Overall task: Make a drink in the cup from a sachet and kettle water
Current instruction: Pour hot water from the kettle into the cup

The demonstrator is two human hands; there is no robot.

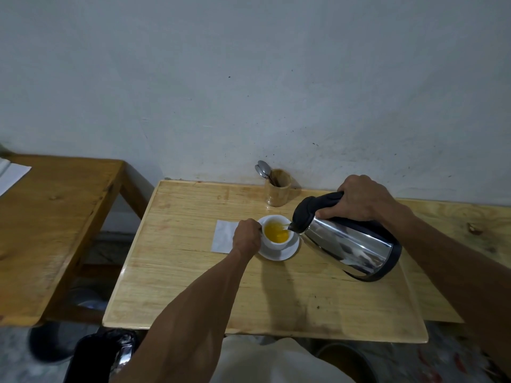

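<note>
Nearest the camera, the left hand [247, 239] is closed on the white cup [277, 234], steadied on its saucer [279, 251] mid-counter [193, 272], while water is poured from the kettle [345, 240], gripped by the right hand [356, 199]; the yellow drink is half-filled, apparently unstirred.

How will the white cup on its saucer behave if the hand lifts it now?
The cup looks ceramic, so probably stiff and fragile. It holds yellow liquid fairly high, so tilting would likely spill. The saucer looks loose beneath and would probably stay behind.
</note>
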